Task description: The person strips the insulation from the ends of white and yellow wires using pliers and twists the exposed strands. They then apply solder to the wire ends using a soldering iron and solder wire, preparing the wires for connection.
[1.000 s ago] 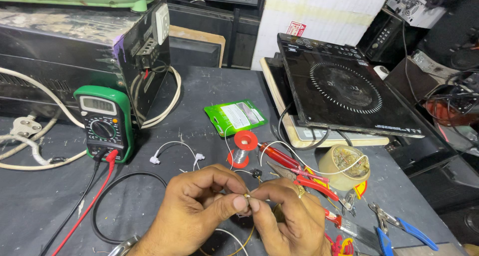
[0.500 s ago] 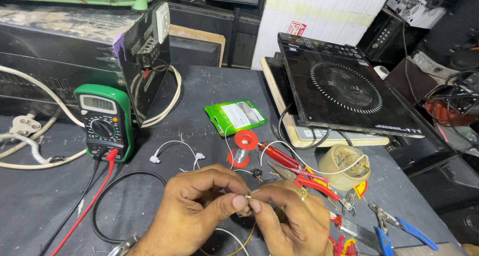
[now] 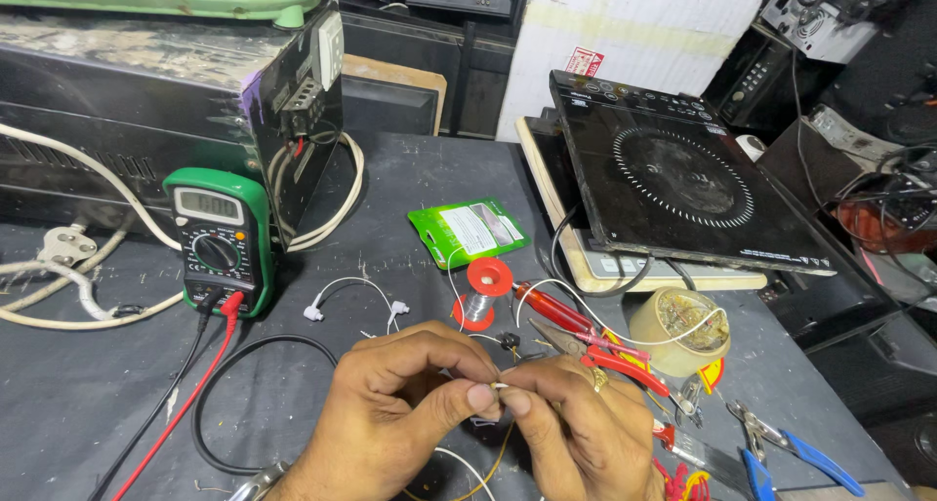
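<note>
Dark workbench (image 3: 410, 199), white wall (image 3: 625, 23) behind

Glossy black glass tops the induction cooktop (image 3: 683, 179) at upper right. The multimeter (image 3: 220, 238) at left wears matt green rubbery casing. The table (image 3: 410, 199) is dull, dusty grey. The pliers (image 3: 595, 345) at centre carry shiny red plastic handles.

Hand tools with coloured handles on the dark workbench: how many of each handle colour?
Red-handled hand tools: 2, the red-handled screwdriver and the red-handled pliers.
Blue-handled hand tools: 1, the blue-handled cutters.
Total: 3, all lying right of both hands.
</note>
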